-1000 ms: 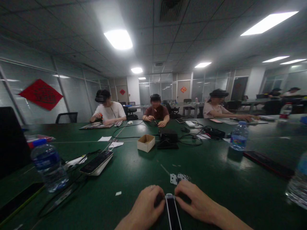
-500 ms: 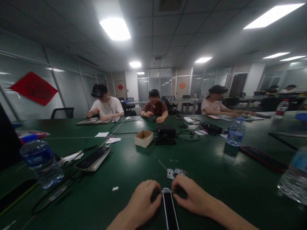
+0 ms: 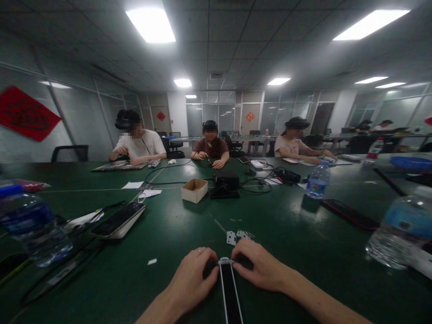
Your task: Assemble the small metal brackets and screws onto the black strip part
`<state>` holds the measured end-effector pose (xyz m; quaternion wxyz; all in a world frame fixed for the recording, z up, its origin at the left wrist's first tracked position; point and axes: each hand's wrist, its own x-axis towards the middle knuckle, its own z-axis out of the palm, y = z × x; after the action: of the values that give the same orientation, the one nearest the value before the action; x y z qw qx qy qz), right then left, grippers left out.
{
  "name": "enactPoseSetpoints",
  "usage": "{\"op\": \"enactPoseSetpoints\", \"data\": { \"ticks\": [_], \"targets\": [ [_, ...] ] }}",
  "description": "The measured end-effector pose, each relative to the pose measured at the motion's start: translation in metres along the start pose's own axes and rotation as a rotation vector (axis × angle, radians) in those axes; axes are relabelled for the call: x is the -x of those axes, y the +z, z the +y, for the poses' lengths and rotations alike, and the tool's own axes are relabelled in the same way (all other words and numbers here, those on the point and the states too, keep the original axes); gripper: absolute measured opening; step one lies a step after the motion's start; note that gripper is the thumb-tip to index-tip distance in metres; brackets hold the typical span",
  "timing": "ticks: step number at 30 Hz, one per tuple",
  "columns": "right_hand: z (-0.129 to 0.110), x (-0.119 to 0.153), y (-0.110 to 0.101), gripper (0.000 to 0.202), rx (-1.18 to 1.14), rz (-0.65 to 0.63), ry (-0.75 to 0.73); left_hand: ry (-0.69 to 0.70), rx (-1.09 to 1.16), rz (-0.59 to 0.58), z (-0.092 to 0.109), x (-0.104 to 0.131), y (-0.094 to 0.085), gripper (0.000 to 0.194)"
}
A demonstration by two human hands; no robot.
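Note:
A long dark strip with white edges (image 3: pixel 231 292) lies on the green table, running toward me, with a small pale metal piece (image 3: pixel 225 260) across its far end. My left hand (image 3: pixel 197 274) pinches the left end of that metal piece between thumb and fingers. From the other side, my right hand (image 3: pixel 256 264) pinches its right end. Just beyond my right hand are flat metal plates with holes (image 3: pixel 231 237), partly hidden by that hand.
Ahead stand an open cardboard box (image 3: pixel 195 191) and a black device (image 3: pixel 225 184). A phone (image 3: pixel 118 219) and cables lie left. Water bottles (image 3: pixel 30 227) (image 3: pixel 400 227) flank both sides. Three people sit across the green table (image 3: pixel 162 238).
The whole view has shifted, so the table objects appear further left and slightly higher. Both hands keep the same hold at the strip's far end.

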<state>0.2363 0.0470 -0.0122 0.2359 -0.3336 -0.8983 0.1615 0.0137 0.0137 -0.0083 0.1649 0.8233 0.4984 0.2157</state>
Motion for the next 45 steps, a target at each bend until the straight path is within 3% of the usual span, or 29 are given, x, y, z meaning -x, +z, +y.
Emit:
{"op": "enactPoseSetpoints", "data": {
  "ticks": [13,28,35,45],
  "targets": [
    [0.0028,0.0005,0.0016,0.008,-0.012,0.017,-0.012,0.000,-0.008,0.004,0.0018,-0.0004,-0.0017,0.011],
    [0.0015,0.0031,-0.0044,0.010,-0.004,-0.054,0.054,-0.019,-0.027,0.021,0.0010,0.0035,0.0005,0.009],
    [0.0061,0.0027,0.0012,0.013,0.021,-0.019,-0.029,0.030,-0.036,0.046,-0.0059,0.0018,0.0041,0.012],
    [0.0032,0.0017,-0.0018,0.011,0.051,-0.015,-0.008,-0.008,-0.084,0.024,-0.0020,0.0004,-0.0012,0.012]
  ]
}}
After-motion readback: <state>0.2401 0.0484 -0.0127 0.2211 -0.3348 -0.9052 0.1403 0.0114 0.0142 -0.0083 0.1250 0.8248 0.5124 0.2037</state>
